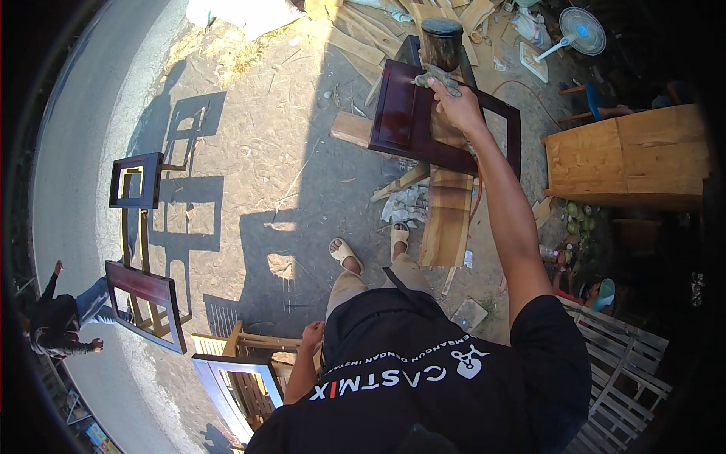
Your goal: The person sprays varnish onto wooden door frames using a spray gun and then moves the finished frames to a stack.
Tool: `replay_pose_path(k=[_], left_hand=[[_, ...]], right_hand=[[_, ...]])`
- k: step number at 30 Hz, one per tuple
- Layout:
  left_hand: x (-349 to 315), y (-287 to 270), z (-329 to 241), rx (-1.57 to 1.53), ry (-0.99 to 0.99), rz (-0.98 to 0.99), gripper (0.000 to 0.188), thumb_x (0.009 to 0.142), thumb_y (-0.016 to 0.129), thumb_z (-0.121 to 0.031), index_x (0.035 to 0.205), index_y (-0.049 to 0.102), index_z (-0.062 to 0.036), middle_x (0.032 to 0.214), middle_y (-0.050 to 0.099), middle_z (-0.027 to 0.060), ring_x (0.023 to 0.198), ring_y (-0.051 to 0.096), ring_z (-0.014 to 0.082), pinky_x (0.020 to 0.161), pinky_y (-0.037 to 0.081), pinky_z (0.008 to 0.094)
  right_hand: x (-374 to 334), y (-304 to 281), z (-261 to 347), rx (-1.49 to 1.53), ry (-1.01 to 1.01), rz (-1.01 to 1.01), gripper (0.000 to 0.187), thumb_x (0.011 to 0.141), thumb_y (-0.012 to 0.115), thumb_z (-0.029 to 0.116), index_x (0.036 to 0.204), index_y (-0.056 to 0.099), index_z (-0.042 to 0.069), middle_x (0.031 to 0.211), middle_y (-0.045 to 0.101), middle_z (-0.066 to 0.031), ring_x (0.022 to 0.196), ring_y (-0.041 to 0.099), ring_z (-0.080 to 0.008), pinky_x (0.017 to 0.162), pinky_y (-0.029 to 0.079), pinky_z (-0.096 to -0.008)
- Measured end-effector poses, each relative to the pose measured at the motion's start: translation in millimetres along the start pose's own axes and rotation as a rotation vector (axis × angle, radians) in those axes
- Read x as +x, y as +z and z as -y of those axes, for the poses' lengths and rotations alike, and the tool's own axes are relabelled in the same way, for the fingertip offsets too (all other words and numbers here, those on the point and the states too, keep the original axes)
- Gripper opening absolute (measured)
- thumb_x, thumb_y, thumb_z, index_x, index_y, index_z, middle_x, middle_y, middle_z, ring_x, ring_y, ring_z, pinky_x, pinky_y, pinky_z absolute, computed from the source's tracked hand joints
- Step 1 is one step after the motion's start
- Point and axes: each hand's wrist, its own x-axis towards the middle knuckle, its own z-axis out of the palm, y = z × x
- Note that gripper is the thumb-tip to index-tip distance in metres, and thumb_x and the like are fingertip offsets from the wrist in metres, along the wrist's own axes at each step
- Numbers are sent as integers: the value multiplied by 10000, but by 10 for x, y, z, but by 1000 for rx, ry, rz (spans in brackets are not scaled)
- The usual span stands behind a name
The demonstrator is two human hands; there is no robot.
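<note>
My right hand [457,106] is stretched out ahead, its fingers wrapped round a spray gun [436,79] smeared with paint. A dark cylindrical cup [442,45] stands just beyond the gun; whether it is joined to it I cannot tell. Below the gun lies a dark red-brown wooden frame [393,117] with a solid panel on its left and an opening on its right. A thin reddish hose [479,189] hangs down near my wrist. My left hand [313,333] hangs low by my hip, fingers curled in, with nothing seen in it.
Planks [446,219] lie under and before the frame. To the left stand more painted frames [136,181] by the road [68,151], where a person [60,314] walks. A white fan [582,32], a wooden cabinet [628,155] and a slatted pallet [616,378] are on the right.
</note>
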Motion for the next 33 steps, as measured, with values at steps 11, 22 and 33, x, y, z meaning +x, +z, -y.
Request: replay_pose_path(k=[11, 22, 33], left_hand=[[810, -582, -182, -145, -19, 186, 368, 999, 651, -280, 1192, 698, 30, 918, 746, 105, 810, 707, 166, 745, 569, 309], [979, -1044, -520, -31, 101, 192, 382, 1008, 639, -294, 1198, 697, 32, 951, 740, 113, 818, 698, 170, 727, 557, 311], [580, -987, -780, 91, 100, 216, 404, 1004, 644, -278, 1206, 672, 70, 961, 731, 136, 817, 696, 184, 714, 568, 316]], right_hand=[[-1963, 76, -192, 274, 52, 47, 449, 966, 698, 443, 973, 746, -3, 656, 617, -19, 646, 574, -100, 615, 462, -311], [-2347, -20, -644, 256, 212, -278, 417, 963, 686, 443, 1001, 763, 35, 754, 717, -156, 720, 705, -272, 672, 515, -399], [-2412, -824, -1868, 91, 437, -640, 552, 923, 694, 553, 952, 758, 5, 668, 651, -89, 613, 621, -168, 633, 495, -345]])
